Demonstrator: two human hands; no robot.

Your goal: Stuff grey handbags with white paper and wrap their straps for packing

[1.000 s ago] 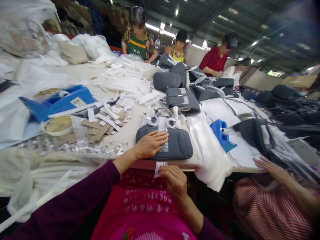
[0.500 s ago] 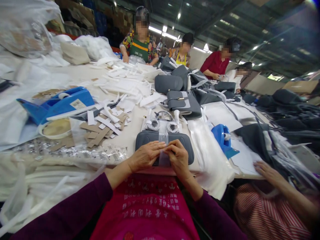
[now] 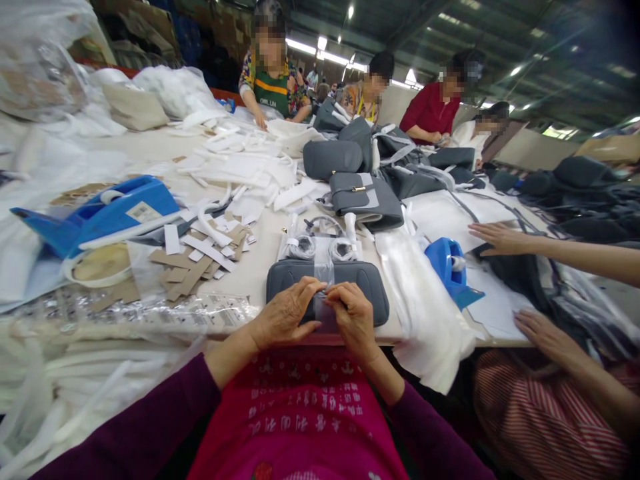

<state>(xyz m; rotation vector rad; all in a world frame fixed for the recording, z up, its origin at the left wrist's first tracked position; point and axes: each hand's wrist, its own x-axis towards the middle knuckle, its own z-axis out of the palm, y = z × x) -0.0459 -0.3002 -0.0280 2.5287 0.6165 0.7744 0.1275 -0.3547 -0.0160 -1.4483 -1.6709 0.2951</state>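
A dark grey handbag (image 3: 363,287) lies at the table's front edge before me, with a translucent plastic strip (image 3: 324,268) round its middle. Over the strip, my left hand (image 3: 287,308) is open, fingers stretched out and thumb apart, its fingertips against the strip beside my other hand. My right hand (image 3: 353,310) is closed in a pinch on the strip. Behind the bag's body, white-wrapped handles and coiled white-wrapped cords (image 3: 301,247) stick out.
A blue tape dispenser (image 3: 447,270) stands to the right, another blue dispenser (image 3: 127,207) to the left. Card strips (image 3: 195,267) lie heaped near a tape roll (image 3: 103,263). Grey bags (image 3: 365,193) are piled behind. A co-worker's hands (image 3: 540,333) are at the right; several people stand across the table.
My left fingers have lifted and its thumb has spread away, while my right hand stays pinched at the strip. The neighbour's second hand has come in at the right.
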